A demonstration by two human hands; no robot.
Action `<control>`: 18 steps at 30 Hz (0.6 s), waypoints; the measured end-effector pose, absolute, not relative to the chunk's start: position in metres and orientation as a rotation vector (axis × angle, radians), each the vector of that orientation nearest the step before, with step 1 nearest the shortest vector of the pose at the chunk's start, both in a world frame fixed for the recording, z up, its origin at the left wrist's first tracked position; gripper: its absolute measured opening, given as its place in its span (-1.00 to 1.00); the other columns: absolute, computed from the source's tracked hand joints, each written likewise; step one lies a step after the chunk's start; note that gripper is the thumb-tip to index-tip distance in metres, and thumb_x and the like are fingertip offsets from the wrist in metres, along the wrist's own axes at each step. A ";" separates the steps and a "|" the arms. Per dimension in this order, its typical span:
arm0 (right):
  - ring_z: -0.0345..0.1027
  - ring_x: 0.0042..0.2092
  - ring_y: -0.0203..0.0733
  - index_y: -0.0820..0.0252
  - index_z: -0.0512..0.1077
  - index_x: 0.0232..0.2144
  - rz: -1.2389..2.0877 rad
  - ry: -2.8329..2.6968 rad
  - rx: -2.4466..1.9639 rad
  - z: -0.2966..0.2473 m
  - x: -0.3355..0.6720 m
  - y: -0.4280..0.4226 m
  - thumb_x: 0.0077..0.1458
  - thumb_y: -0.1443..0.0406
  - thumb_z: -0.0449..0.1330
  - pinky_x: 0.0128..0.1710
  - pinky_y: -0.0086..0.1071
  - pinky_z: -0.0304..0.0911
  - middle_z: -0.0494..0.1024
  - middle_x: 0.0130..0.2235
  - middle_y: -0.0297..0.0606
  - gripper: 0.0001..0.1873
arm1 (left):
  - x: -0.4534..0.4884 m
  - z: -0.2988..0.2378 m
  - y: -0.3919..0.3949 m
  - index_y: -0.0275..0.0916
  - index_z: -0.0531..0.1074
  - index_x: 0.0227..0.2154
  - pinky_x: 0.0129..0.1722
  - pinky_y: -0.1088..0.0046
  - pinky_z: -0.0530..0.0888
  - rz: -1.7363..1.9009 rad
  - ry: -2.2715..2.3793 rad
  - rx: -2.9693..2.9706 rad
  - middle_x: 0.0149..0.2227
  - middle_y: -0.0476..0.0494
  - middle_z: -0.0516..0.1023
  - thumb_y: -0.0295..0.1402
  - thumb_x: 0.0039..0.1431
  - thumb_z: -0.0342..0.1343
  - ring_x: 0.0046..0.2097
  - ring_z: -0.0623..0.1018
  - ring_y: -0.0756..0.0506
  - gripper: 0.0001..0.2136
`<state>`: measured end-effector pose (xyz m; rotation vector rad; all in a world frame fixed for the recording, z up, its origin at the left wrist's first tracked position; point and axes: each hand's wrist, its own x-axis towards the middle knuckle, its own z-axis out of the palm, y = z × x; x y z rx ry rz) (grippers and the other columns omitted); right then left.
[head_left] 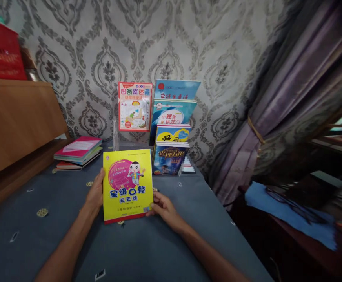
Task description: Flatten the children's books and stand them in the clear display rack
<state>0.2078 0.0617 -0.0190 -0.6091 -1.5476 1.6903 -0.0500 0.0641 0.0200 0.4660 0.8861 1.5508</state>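
A yellow workbook (126, 176) with a red lower edge and a cartoon child on its cover is held up over the bed-like surface. My left hand (96, 192) grips its left edge, the fingers hidden behind it. At the lower right corner, my right hand (165, 210) pinches it between thumb and fingers. Just behind stands a tiered display of books, with a dark blue book (170, 156) in front and blue books (175, 111) further back. Left of those, a red-bordered picture book (135, 107) stands upright in a clear holder (116, 137).
A stack of books (78, 150) lies at the left, near a wooden headboard-like panel (20, 117) with a red box (2, 51) on top. A tied purple curtain (247, 129) hangs at the right. Beyond the edge, glasses (294, 203) lie on blue cloth (259, 199).
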 end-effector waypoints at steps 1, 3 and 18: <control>0.54 -0.21 -0.16 0.18 0.50 -0.12 1.702 -1.534 -0.596 -0.019 0.208 0.060 0.06 0.00 0.33 -0.25 -0.28 0.49 0.64 -0.18 -0.20 -0.55 | -0.050 0.019 0.064 -0.23 0.49 -0.02 -0.15 0.16 0.65 1.537 0.897 0.463 -0.22 -0.22 0.70 -0.01 0.24 0.15 -0.14 0.68 -0.30 -0.57; 0.54 -0.26 -0.18 0.19 0.53 -0.19 1.709 -1.535 -0.578 -0.021 0.207 0.058 0.04 0.01 0.34 -0.22 -0.26 0.49 0.65 -0.23 -0.23 -0.59 | -0.048 0.017 0.064 -0.23 0.47 0.04 -0.17 0.16 0.65 1.491 0.908 0.470 -0.19 -0.24 0.69 0.03 0.24 0.12 -0.13 0.68 -0.31 -0.52; 0.51 -0.24 -0.14 0.15 0.52 -0.11 1.569 -1.644 -0.586 0.009 0.209 0.060 0.15 -0.06 0.22 -0.27 -0.26 0.48 0.60 -0.17 -0.18 -0.55 | -0.046 0.020 0.055 -0.25 0.52 0.03 -0.13 0.12 0.64 1.459 0.788 0.499 -0.26 -0.24 0.70 -0.03 0.23 0.15 -0.15 0.69 -0.32 -0.54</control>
